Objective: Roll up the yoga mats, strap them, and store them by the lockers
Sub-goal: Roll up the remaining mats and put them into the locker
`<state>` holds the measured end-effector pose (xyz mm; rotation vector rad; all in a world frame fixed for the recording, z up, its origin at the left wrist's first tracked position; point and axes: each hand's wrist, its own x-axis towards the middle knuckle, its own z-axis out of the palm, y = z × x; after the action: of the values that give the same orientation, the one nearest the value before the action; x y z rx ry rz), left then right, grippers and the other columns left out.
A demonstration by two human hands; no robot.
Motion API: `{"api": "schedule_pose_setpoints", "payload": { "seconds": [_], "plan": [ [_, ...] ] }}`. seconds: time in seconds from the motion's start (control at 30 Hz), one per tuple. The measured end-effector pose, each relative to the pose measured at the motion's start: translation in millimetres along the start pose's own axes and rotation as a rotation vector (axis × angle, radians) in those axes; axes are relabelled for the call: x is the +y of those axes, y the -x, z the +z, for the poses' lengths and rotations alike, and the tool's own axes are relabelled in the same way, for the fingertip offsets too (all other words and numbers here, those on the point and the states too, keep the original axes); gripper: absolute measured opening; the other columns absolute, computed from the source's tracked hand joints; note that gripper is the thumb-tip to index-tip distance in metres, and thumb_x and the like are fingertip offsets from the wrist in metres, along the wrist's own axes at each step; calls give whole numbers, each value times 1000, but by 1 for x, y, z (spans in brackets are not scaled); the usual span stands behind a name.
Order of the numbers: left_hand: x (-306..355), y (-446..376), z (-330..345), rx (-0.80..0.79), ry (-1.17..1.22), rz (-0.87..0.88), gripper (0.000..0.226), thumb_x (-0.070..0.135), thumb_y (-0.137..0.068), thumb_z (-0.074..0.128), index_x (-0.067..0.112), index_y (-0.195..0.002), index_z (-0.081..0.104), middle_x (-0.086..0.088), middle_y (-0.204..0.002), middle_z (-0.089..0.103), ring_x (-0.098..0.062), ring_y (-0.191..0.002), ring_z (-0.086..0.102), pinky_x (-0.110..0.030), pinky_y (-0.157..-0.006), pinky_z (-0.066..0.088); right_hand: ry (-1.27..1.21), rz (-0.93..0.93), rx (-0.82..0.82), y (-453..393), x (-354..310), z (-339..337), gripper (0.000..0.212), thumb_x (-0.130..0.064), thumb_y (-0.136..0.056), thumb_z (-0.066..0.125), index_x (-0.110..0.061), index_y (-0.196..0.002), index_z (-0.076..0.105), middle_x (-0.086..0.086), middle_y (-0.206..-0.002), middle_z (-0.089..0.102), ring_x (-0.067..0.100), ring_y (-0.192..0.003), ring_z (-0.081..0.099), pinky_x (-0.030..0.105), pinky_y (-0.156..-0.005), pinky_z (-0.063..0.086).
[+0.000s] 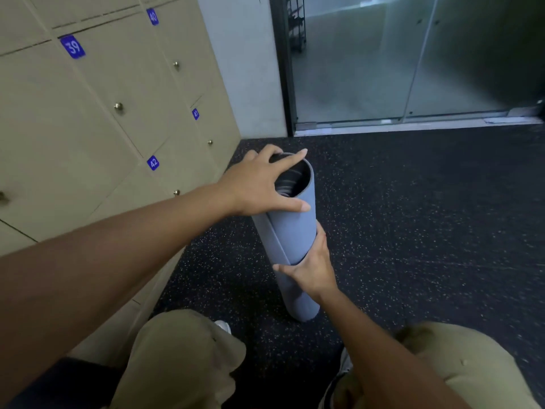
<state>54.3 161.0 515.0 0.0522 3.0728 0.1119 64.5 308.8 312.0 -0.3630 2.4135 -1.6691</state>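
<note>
Now your left hand [259, 184] grips the open top of the rolled blue-grey rubber yoga mat [290, 231], standing upright on the black speckled floor [413, 216]. Your right hand [309, 267] wraps its middle. Beige numbered lockers [103, 119] stand just beside it.

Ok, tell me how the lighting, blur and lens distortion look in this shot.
Head view: dim, flat indoor light. Wide-angle bending bows the lockers and stretches the left forearm. The rolled mat and both hands, left hand and right hand, read fairly sharp. The glass door looks hazy with faint reflections.
</note>
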Motion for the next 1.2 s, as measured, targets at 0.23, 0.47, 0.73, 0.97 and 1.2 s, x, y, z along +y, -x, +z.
{"api": "schedule_pose_setpoints", "payload": {
  "seconds": [0.23,0.47,0.73,0.97,1.2],
  "plan": [
    [-2,-1,38,-35,110,-78,106,95,-64,53,62,-153,5,10,-156,21,-28,-140,29,-50,-110,40,69,68,-61,-3,23,6,136,-48,-54,97,-42,-155,6,-13,-160,24,20,-144,31,55,-114,39],
    [0,-16,61,23,178,-128,97,89,-73,55,59,-154,12,8,-155,22,-28,-139,29,-51,-111,39,87,97,-19,-11,34,9,135,-49,-53,96,-39,-156,9,-11,-158,28,21,-142,34,55,-112,41],
    [2,-17,80,176,321,-180,101,92,-61,56,45,-149,35,7,-156,29,-23,-145,25,-46,-116,33,55,119,-26,-11,38,15,146,-56,-54,95,-34,-161,-3,-8,-166,16,20,-151,22,53,-120,32],
    [9,-29,69,-18,210,-196,93,80,-74,61,38,-149,25,2,-160,22,-33,-145,21,-52,-108,35,-11,6,105,-8,10,18,141,-75,-59,83,-36,-160,-8,-10,-168,8,16,-155,14,51,-123,27],
    [7,-25,66,-48,175,-125,74,65,-83,60,65,-144,18,5,-163,11,-35,-146,17,-53,-101,41,58,-55,81,-5,6,16,132,-75,-69,77,-34,-160,-9,-13,-168,4,13,-155,9,48,-125,24]
  ]
}}
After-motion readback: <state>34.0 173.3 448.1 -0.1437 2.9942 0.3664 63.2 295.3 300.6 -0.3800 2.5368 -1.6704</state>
